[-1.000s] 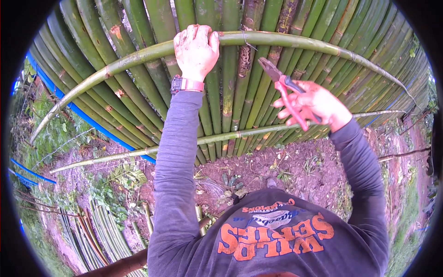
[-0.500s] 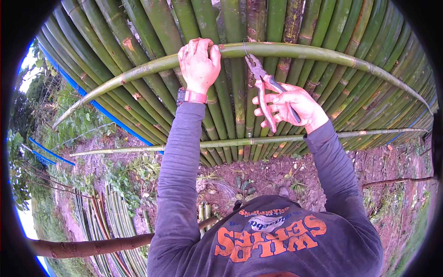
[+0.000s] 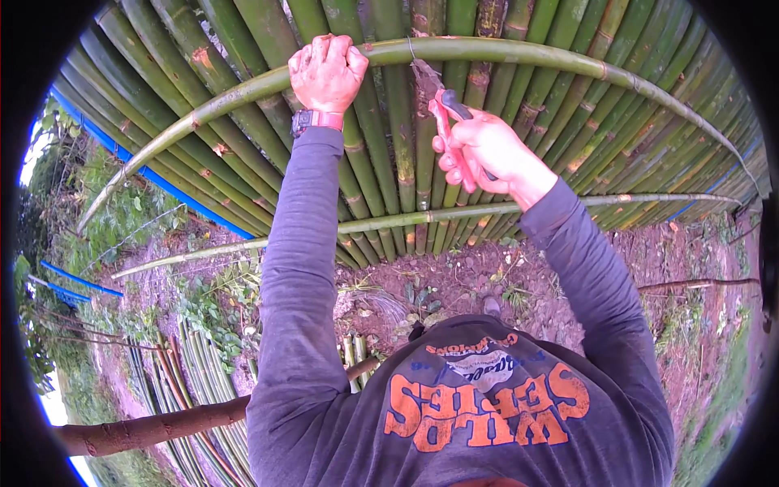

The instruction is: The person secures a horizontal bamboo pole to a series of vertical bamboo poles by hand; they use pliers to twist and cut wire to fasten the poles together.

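My left hand (image 3: 329, 75) is closed over the upper bamboo crosspiece (image 3: 519, 52), fingers wrapped round the pole. In my right hand (image 3: 490, 151) is a pair of pliers (image 3: 445, 110), its dark and reddish handles squeezed together in my fist. The jaws of the pliers point up and left at a thin wire (image 3: 412, 50) looped round the crosspiece, a short way right of my left hand. They look clamped on the wire's end just below the pole. Upright green bamboo poles (image 3: 402, 138) stand side by side behind the crosspiece.
A second, thinner bamboo crosspiece (image 3: 454, 214) runs lower across the uprights. A blue pipe (image 3: 195, 206) slants along the left edge. Cut bamboo poles (image 3: 203, 365) lie on the ground at lower left, near a brown wooden pole (image 3: 162, 425). Bare soil (image 3: 479, 276) shows below the wall.
My right hand has closed round the pliers' handles, which were spread apart before. The jaws now meet the wire. The whole scene has shifted upward and slightly left in view.
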A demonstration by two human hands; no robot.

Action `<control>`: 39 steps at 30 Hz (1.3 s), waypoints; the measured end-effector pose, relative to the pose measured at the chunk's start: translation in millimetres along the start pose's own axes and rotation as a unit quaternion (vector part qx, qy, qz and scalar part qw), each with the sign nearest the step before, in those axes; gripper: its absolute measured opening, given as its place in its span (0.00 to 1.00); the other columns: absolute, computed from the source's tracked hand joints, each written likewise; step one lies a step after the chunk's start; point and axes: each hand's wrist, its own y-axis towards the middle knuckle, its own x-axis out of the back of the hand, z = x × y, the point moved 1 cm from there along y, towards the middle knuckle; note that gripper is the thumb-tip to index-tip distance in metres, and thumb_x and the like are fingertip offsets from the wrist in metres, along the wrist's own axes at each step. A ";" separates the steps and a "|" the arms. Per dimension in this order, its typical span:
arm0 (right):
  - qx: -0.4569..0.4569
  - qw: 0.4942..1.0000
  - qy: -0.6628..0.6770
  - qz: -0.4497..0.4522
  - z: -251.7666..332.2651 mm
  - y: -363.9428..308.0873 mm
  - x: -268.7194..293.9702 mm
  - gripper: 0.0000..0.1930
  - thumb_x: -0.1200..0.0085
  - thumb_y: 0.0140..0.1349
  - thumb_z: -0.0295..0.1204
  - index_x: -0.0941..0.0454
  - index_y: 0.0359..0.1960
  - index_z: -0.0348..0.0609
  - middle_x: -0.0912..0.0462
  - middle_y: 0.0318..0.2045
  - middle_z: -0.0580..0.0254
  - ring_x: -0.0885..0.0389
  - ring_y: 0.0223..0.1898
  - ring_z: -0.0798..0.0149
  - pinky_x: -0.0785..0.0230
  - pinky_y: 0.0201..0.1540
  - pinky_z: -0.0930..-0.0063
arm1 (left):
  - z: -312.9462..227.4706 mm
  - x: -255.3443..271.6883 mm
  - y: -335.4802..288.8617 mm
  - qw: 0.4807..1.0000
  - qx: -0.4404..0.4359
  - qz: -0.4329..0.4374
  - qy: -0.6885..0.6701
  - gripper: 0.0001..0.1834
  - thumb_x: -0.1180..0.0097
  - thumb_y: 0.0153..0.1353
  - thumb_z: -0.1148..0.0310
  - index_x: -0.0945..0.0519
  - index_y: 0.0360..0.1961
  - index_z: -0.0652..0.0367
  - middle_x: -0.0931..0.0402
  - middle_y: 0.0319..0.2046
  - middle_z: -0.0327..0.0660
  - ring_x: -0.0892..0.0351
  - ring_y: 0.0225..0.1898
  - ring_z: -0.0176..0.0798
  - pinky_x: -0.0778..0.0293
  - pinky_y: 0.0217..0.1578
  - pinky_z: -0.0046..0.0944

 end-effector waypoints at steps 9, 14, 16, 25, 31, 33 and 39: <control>0.089 0.012 -0.993 -0.080 119.0 -18.8 -53.9 0.26 0.51 0.72 0.37 0.33 0.68 0.41 0.20 0.42 0.50 0.16 0.40 0.54 0.21 0.35 0.60 | -17.6 -4.4 5.4 0.998 0.048 -0.040 -0.031 0.05 0.39 0.54 0.63 0.20 0.27 0.49 0.21 0.30 0.37 0.20 0.35 0.44 0.28 0.44 0.47; 0.080 -0.010 -0.990 -0.120 100.6 -14.7 -60.1 0.27 0.46 0.67 0.37 0.30 0.67 0.42 0.20 0.47 0.50 0.18 0.45 0.51 0.25 0.42 0.53 | -10.7 1.5 3.2 0.996 0.083 -0.022 -0.038 0.04 0.40 0.58 0.63 0.19 0.30 0.48 0.18 0.33 0.35 0.19 0.38 0.42 0.29 0.47 0.45; 0.179 0.070 -0.965 -0.181 84.2 -21.7 -37.2 0.28 0.51 0.68 0.31 0.35 0.70 0.42 0.21 0.40 0.52 0.17 0.41 0.53 0.23 0.39 0.55 | -7.7 2.1 1.5 0.995 0.088 -0.006 -0.042 0.03 0.39 0.58 0.63 0.19 0.30 0.48 0.18 0.33 0.35 0.19 0.38 0.42 0.29 0.47 0.45; 0.140 0.696 -0.691 -0.137 12.3 -38.0 31.1 0.31 0.55 0.62 0.19 0.39 0.70 0.37 0.17 0.47 0.38 0.13 0.42 0.43 0.18 0.41 0.51 | -6.0 3.3 -3.3 0.997 0.067 -0.015 -0.037 0.03 0.40 0.56 0.65 0.19 0.32 0.48 0.19 0.34 0.34 0.19 0.38 0.42 0.30 0.48 0.45; -0.035 0.985 0.068 0.153 4.1 -22.5 60.0 0.35 0.46 0.67 0.27 0.45 0.75 0.38 0.26 0.62 0.33 0.18 0.56 0.35 0.18 0.51 0.42 | -13.8 1.4 1.1 0.997 0.073 -0.003 -0.038 0.05 0.41 0.57 0.65 0.19 0.34 0.49 0.19 0.36 0.36 0.20 0.40 0.45 0.30 0.49 0.46; -0.031 0.977 0.050 0.204 20.2 -9.3 58.8 0.39 0.44 0.66 0.30 0.49 0.76 0.37 0.30 0.66 0.30 0.22 0.60 0.32 0.22 0.55 0.36 | -14.1 3.0 1.6 0.997 0.073 0.005 -0.036 0.05 0.41 0.57 0.66 0.19 0.34 0.50 0.19 0.36 0.37 0.20 0.41 0.45 0.30 0.48 0.46; -0.048 0.968 0.041 0.244 37.2 13.7 62.5 0.33 0.51 0.70 0.26 0.46 0.75 0.37 0.27 0.63 0.34 0.19 0.58 0.37 0.21 0.54 0.35 | -12.3 4.5 1.5 0.996 0.083 0.026 -0.033 0.05 0.42 0.57 0.66 0.19 0.35 0.50 0.18 0.36 0.38 0.20 0.42 0.46 0.30 0.50 0.47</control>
